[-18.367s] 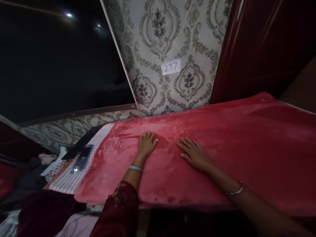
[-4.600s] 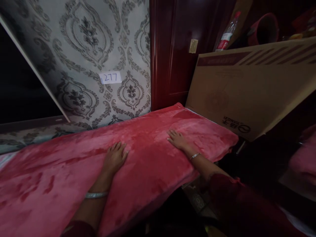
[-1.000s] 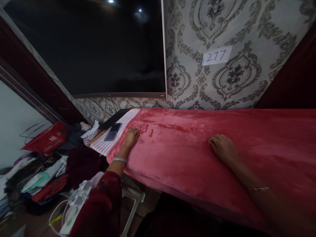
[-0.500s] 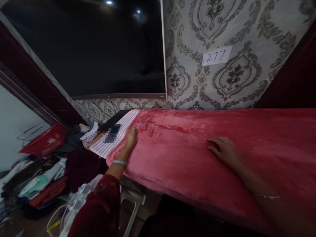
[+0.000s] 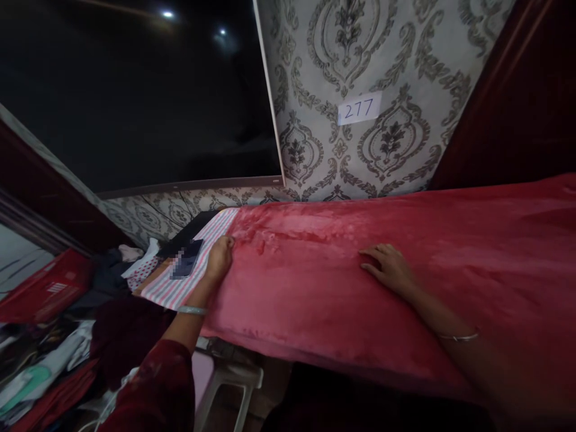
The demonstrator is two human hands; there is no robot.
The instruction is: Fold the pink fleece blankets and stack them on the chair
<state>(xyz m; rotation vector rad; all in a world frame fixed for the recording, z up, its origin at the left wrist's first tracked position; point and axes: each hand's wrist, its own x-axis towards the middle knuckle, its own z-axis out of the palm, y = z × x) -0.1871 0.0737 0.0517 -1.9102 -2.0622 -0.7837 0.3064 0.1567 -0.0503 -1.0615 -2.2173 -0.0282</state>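
A red plush blanket [image 5: 288, 288] covers most of the long table surface, with a rumpled patch toward its back left. Near the blanket's left edge, my left hand [image 5: 220, 257] is closed, its fingers curled on the cloth. My right hand [image 5: 387, 264] rests on the middle of the blanket, palm down with fingers outstretched and apart. Left of my left hand, a striped cloth [image 5: 157, 287] shows from beside the blanket. On those stripes lies a dark, flat object [image 5: 191, 258], partly blurred out.
A large television screen [image 5: 144, 96] hangs on the patterned wall, beside a paper marked 277 [image 5: 360, 108]. Piled clothes [image 5: 45, 378] and a red bag [image 5: 49, 285] lie at the left. Below the table's front edge stands a plastic stool [image 5: 238, 378].
The view has swung to the right, so most things appear farther left. Both hands stay on the blanket in much the same pose, and more of the stool shows.
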